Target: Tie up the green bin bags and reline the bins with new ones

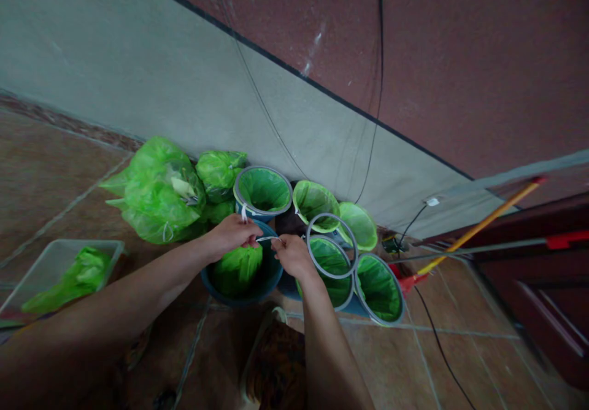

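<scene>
My left hand (pixel 232 233) and my right hand (pixel 291 254) are both closed on a thin white drawstring (pixel 267 238) stretched between them. The string belongs to a green plastic bag (pixel 237 267) sitting in a dark blue bin (pixel 271 278) on the tiled floor. My left hand pinches the gathered top of the bag. My right hand grips the other end of the string just to the right of the bin.
Several small bins lined with green bags (pixel 263 190) stand against the wall. Tied full green bags (pixel 159 192) lie at the left. A tray with a green bag (pixel 59 272) sits at far left. A broom (pixel 473 229) and cables (pixel 442 348) lie at the right.
</scene>
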Demonstrator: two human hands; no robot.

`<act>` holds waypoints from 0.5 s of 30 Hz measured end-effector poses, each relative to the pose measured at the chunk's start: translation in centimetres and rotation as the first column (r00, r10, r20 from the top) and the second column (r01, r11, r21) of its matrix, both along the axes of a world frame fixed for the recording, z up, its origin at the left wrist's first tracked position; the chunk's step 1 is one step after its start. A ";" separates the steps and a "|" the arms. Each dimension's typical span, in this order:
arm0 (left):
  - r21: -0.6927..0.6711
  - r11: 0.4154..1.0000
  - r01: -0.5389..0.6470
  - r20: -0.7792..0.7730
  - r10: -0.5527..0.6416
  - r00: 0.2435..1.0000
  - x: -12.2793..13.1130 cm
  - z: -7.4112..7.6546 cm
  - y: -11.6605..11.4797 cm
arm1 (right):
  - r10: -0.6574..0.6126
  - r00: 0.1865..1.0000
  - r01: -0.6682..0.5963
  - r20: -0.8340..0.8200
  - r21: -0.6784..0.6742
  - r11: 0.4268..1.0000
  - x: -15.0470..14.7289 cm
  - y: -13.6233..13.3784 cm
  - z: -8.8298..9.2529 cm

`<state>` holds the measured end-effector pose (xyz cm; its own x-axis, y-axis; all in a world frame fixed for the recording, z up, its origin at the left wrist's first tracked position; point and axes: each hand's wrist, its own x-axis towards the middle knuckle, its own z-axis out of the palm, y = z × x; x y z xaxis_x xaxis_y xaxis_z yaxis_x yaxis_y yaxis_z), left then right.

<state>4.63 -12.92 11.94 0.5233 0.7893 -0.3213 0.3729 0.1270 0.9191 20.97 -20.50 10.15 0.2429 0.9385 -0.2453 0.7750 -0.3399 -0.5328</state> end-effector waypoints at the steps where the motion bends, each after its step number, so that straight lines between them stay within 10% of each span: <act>1: -0.115 0.993 -0.037 0.088 0.047 0.995 0.2 0.0 -0.3 | 0.000 0.994 0.005 -0.109 0.049 0.999 -0.1 0.0 -0.1; 5: -0.335 0.937 -0.094 0.175 0.160 0.971 0.7 -0.2 -0.9 | -0.003 0.920 0.054 -0.391 0.121 0.991 -0.4 -0.1 -0.5; 15: 0.009 0.998 0.067 0.151 -0.067 0.986 0.6 -1.1 -0.5 | 0.115 0.944 -0.042 -0.309 0.233 0.972 -0.9 -0.2 0.5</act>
